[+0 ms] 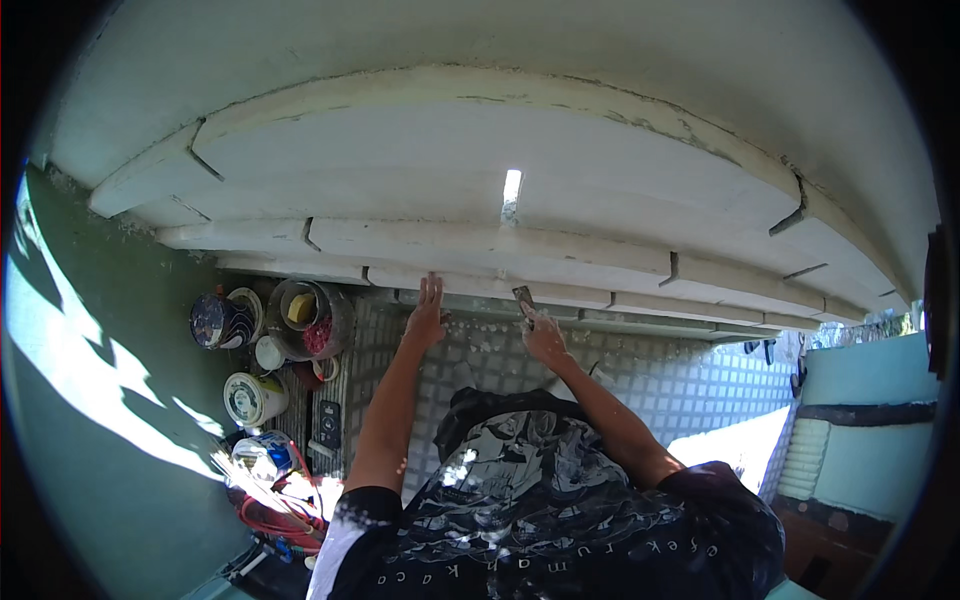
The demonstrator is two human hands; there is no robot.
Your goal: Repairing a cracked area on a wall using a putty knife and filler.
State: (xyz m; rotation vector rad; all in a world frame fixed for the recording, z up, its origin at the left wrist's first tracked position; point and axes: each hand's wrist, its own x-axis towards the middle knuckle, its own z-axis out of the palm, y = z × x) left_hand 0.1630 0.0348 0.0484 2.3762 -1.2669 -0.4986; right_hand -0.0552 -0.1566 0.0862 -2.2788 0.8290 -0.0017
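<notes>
In front of me runs a pale plastered wall with stepped horizontal ledges (480, 238), cut by several dark vertical grooves. My left hand (427, 320) reaches up with its fingers stretched out, their tips at the lowest ledge (465, 282). To its right, my right hand (543, 336) grips a small putty knife (522, 296), with the blade up by the same ledge. The knife's handle is mostly hidden in my fingers. A short bright patch of light (512, 190) falls on the wall above.
At the left stand a large grey bucket (345, 312) with a yellow item and something pink inside, a dark blue container (212, 318) and a white tub (252, 398). Red hose (270, 515) lies coiled nearer me. Pale tiles (640, 385) cover the floor, with white specks near the wall.
</notes>
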